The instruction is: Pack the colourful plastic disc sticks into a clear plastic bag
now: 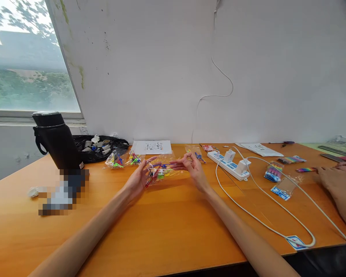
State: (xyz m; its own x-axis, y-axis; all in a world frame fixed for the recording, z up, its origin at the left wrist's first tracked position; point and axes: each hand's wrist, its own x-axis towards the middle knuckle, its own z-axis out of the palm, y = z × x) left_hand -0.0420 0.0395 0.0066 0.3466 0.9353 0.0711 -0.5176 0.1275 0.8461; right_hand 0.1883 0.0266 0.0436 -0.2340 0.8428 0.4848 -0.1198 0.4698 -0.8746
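Observation:
Between my hands, just above the table, is a clear plastic bag [161,173] with small red, green, yellow and white plastic pieces in it. My left hand [136,180] grips the bag's left side, thumb on top. From the right, my right hand [195,169] reaches to the bag with its fingers pinched on a thin purple-blue stick [165,165] that lies across the bag's upper part. Its exact shape is hard to make out. Behind my left hand lie two similar filled bags, one farther left [115,159] and one nearer [135,157].
A small bag with a blue piece [200,157] lies behind my right hand. The white power strip [229,165] and its cables cross the right side. At left stand a black bottle [56,140] and a black bag [115,148]. Another person's hands [336,179] rest at far right.

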